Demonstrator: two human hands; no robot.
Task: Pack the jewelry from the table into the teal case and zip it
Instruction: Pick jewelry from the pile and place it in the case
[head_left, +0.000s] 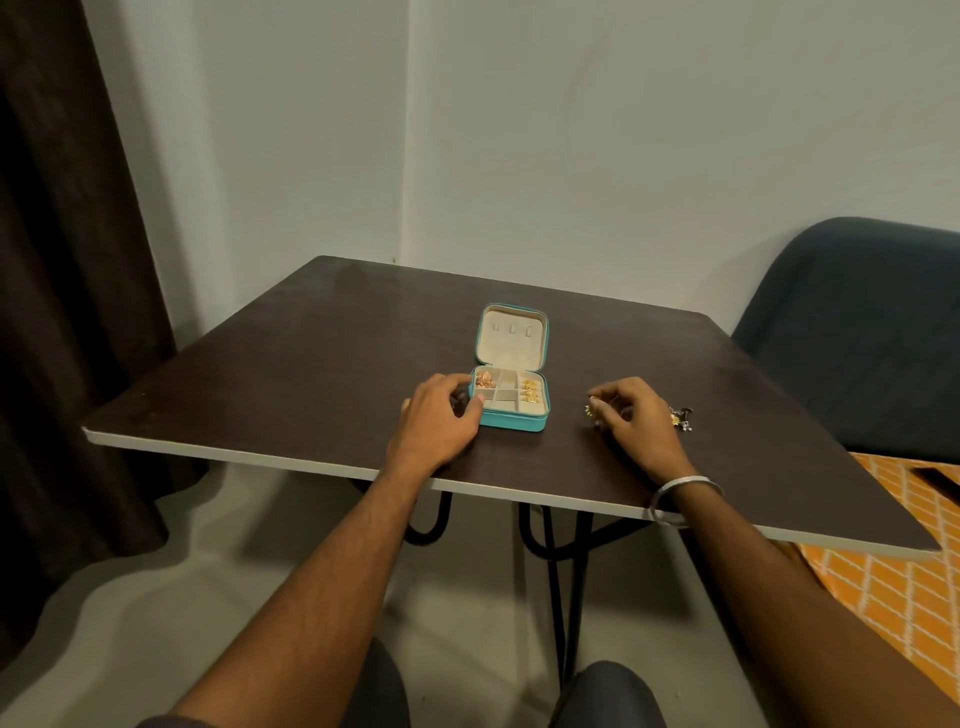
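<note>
While my left hand (439, 415) curls against the left wall of the teal case (511, 397), thumb along the near-left corner and fingers wrapped at the far-left side, it steadies the box by gripping its edge. The case sits open near the middle of the dark table (291, 364), its lid (511, 335) standing upright at the far side with the cream lining and three small tabs facing me. Inside the tray I can see a pinkish-gold piece (485, 380) in the far-left compartment, right beside my left fingertips, and a column of gold pieces (529, 391) in the right compartment; the middle compartments show only lining.

My right hand (636, 415) rests on the table to the right of the case, apart from it, with fingers bent downward. A small gold flower-shaped piece (591, 411) lies at its fingertips on the left side; I can't tell whether the fingers actually pinch it or only touch it. Just right of that hand, partly hidden behind the knuckles, lies another cluster of jewelry (681, 417), gold and silvery with a dark bit. A silver bangle (685, 500) circles my right wrist at the near table edge
</note>
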